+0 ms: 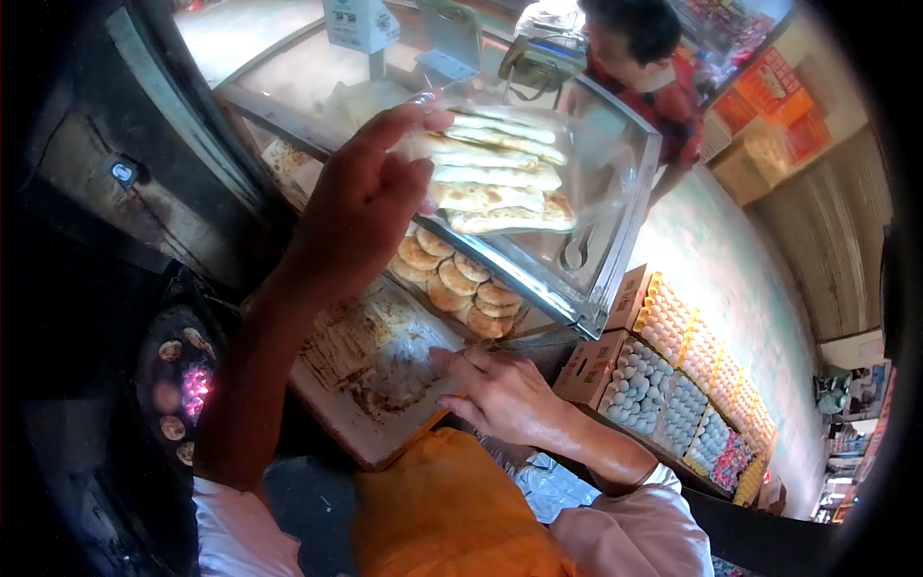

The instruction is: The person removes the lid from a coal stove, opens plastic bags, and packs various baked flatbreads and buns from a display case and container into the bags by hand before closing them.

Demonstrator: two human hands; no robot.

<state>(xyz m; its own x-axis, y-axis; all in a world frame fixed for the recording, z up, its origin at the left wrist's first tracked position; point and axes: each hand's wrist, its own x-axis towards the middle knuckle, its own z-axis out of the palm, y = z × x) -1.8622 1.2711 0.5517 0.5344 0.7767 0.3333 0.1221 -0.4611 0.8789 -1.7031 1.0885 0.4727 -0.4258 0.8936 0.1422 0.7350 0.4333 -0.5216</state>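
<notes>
My left hand (370,183) is raised over the glass display case, its fingers closed on the top of a clear plastic bag. Inside the bag, several long, pale flatbreads (500,173) with browned spots lie stacked side by side. Lower down, my right hand (505,389) hovers at or touches the right edge of a shallow tray (385,440); contact is unclear. Its thumb is apart from the bent fingers, with nothing visible between them. On the tray are flat, cut pastry pieces (341,346), crumbs and a crumpled clear plastic sheet (409,337).
Round browned breads (452,279) fill part of the display case (630,207); tongs (575,252) rest on its top. A person (639,67) stands beyond it. Egg trays (687,385) sit in boxes at right. A glowing round oven (192,389) with breads is at left.
</notes>
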